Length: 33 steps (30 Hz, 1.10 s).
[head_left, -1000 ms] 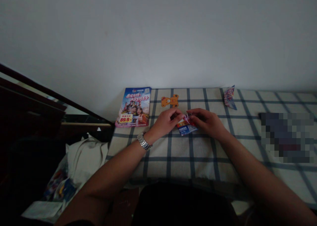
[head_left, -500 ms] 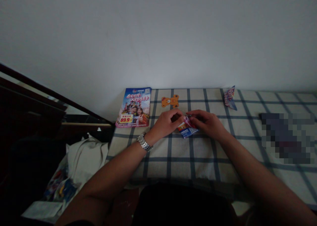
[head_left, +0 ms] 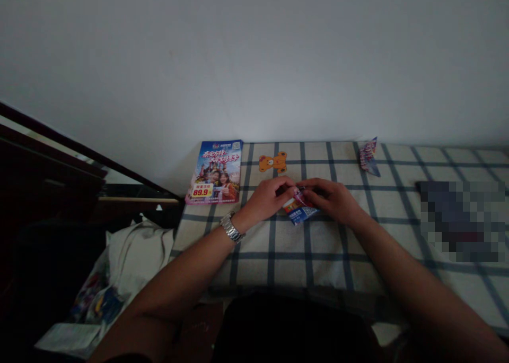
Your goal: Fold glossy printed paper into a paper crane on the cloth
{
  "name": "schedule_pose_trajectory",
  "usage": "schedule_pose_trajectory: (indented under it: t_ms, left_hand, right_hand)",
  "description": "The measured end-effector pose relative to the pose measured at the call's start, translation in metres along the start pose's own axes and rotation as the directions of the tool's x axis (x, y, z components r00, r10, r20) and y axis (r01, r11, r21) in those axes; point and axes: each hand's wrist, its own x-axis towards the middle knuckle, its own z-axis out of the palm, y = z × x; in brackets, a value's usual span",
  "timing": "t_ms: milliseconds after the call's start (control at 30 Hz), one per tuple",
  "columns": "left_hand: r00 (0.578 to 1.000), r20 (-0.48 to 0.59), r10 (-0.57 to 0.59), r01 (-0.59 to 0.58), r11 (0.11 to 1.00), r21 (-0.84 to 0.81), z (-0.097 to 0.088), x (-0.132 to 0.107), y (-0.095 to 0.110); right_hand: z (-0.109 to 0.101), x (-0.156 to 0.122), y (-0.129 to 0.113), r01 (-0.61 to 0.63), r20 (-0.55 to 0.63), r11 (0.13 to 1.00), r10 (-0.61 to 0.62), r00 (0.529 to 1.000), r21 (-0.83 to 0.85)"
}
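Observation:
Between my two hands is a folded flyer (head_left: 301, 214), blue with a QR code along its near edge and pink toward my fingers. My left hand (head_left: 272, 196), with a metal-band watch (head_left: 232, 228) on the wrist, pinches its left side. On the other side my right hand (head_left: 332, 198) is closed on it with thumb and fingers. Both hands hold it low over the checked cloth, and the fingers hide its far part. A stack of similar flyers (head_left: 217, 172) lies flat to the left.
Beyond my hands a bear picture (head_left: 273, 162) lies on the checked cloth (head_left: 254, 267). A folded flyer piece (head_left: 369, 157) stands near the wall (head_left: 254, 60). At right is a dark, pixelated object (head_left: 453, 219). White bags (head_left: 139, 251) sit below the left edge.
The flyer's near corner has shifted slightly left and toward me, and its angle differs a little. Both hands keep nearly the same place and grip.

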Motion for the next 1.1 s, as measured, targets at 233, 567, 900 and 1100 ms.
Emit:
schedule_pose_trajectory:
  t_ms: [233,567,900,1100]
  left_hand:
    - [1.000,-0.007,0.006,-0.006,0.999,-0.032,0.000,0.001,-0.001]
    - [0.999,0.036,-0.026,0.030,0.993,-0.118,0.001,0.000,-0.001]
    - [0.998,-0.059,-0.005,0.001,0.997,-0.079,0.002,0.002,-0.010]
    - [0.988,-0.153,-0.038,0.024,0.995,-0.096,0.000,0.004,-0.015]
  right_hand:
    - [0.000,0.001,0.000,0.008,-0.008,1.000,-0.008,1.000,0.003]
    - [0.002,-0.001,0.003,-0.029,-0.039,0.997,0.032,0.999,0.072]
    - [-0.001,0.003,0.006,-0.016,-0.165,0.997,0.029,0.986,0.076]
    - [-0.004,0.005,0.003,-0.004,-0.235,0.997,0.023,0.972,0.080]
